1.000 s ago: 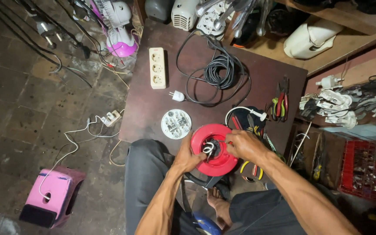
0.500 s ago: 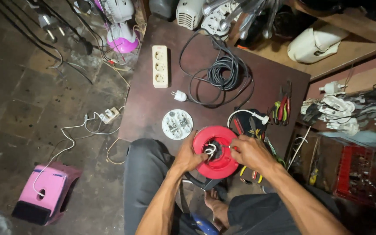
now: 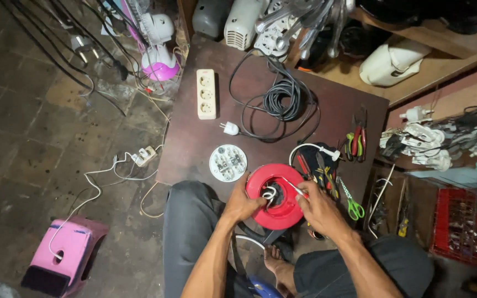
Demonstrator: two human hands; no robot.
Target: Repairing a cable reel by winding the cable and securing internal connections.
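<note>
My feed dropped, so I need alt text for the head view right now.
Both hands work on a red cable reel at the near edge of a dark table: left hand steadies its rim, right hand holds a thin tool toward white wires at its hub.

No packages, labels, signs or screens can be made out anywhere in the frame, from the floor to the shelves.
</note>
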